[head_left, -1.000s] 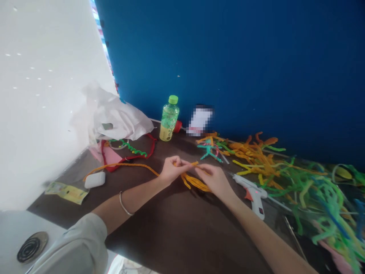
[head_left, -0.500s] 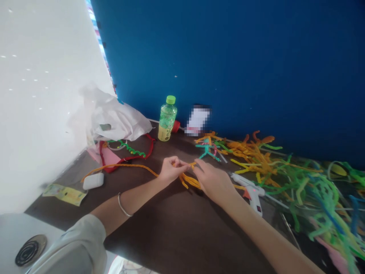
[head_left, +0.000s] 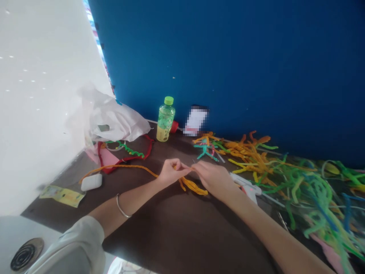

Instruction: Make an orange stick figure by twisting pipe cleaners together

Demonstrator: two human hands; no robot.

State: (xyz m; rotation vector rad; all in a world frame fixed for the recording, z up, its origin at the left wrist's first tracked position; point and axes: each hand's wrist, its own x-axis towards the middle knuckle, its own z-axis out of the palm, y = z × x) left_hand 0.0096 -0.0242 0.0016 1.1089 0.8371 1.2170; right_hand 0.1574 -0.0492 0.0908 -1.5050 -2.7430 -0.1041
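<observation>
A blue wall (head_left: 228, 57) and a white wall (head_left: 37, 95) meet behind a dark brown surface (head_left: 176, 232). A large heap of mixed pipe cleaners (head_left: 308, 190), mainly green, yellow and orange, occupies the right side of the surface. A white plastic bag (head_left: 114, 123) lies in the corner, with a green-capped bottle (head_left: 165, 123) just to its right. A white glue gun (head_left: 246, 186) lies partly behind the right hand (head_left: 212, 179), between it and the heap.

The left hand (head_left: 172, 173) has a narrow pinch grip on an orange pipe cleaner (head_left: 119, 166), which runs leftward across the surface. The right hand's grip is also narrow, with its fingers (head_left: 199, 165) almost meeting those of the left hand; whether it holds the strand cannot be determined. A twisted orange-yellow pipe-cleaner bundle (head_left: 194, 187) lies directly below both hands. A small teal pipe-cleaner figure (head_left: 204, 150) lies beyond the hands. A metal bangle (head_left: 121, 205) encircles the left wrist.
</observation>
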